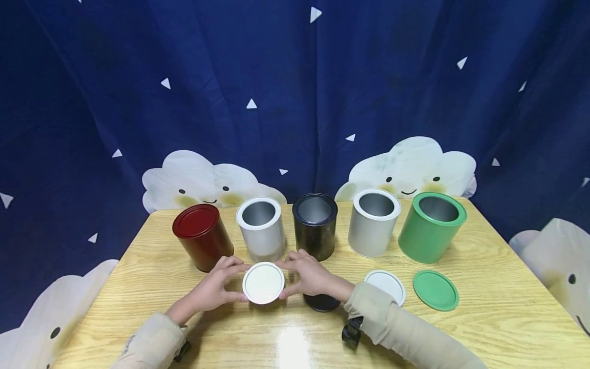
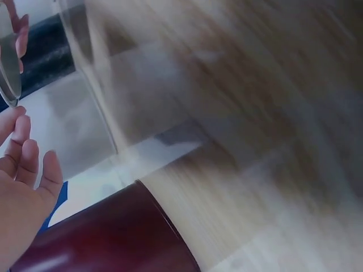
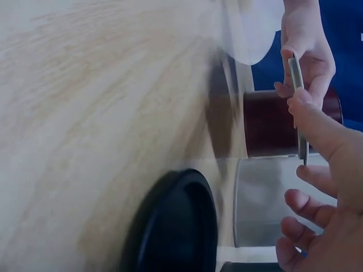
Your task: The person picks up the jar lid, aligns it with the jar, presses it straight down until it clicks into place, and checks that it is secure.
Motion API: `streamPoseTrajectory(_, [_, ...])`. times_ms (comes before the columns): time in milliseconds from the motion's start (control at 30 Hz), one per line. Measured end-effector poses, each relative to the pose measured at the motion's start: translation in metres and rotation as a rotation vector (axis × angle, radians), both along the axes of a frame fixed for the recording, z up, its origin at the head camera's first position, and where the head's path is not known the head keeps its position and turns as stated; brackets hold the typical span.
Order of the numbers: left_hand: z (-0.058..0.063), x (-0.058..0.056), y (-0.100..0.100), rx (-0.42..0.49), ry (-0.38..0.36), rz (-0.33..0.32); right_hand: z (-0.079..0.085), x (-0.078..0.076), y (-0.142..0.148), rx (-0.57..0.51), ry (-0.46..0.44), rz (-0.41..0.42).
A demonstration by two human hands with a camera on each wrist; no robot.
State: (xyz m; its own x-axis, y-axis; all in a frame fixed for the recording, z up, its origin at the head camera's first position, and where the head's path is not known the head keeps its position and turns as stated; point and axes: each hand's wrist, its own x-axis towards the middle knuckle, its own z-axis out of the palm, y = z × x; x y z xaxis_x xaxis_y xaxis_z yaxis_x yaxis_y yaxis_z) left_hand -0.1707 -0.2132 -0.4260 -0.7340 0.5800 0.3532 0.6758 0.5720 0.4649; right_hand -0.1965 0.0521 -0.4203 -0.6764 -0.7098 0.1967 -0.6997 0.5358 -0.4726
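Your left hand [image 1: 220, 284], right hand [image 1: 312, 275]: part-spread, pinching round white lid [image 1: 264, 283] at opposite edges. Best press evenly, avoid twisting.

I get sharp head view, white glare on table [image 1: 258, 341]; wrist feeds reach me hazy, left smeared.

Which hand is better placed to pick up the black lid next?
Likely the right hand: the black lid lies close to it; the left hand is farther away, across the held white lid.
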Motion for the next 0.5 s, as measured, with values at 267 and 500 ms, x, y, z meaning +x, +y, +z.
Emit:
streamPoseTrajectory(267, [0.007, 0.003, 0.006, 0.052, -0.05, 0.011, 0.006, -0.003, 0.005, -0.064, -0.003, 0.0])
streamPoseTrajectory(500, [0.011, 0.004, 0.012, 0.084, -0.004, 0.033, 0.014, -0.002, 0.006, -0.105, 0.011, -0.007])
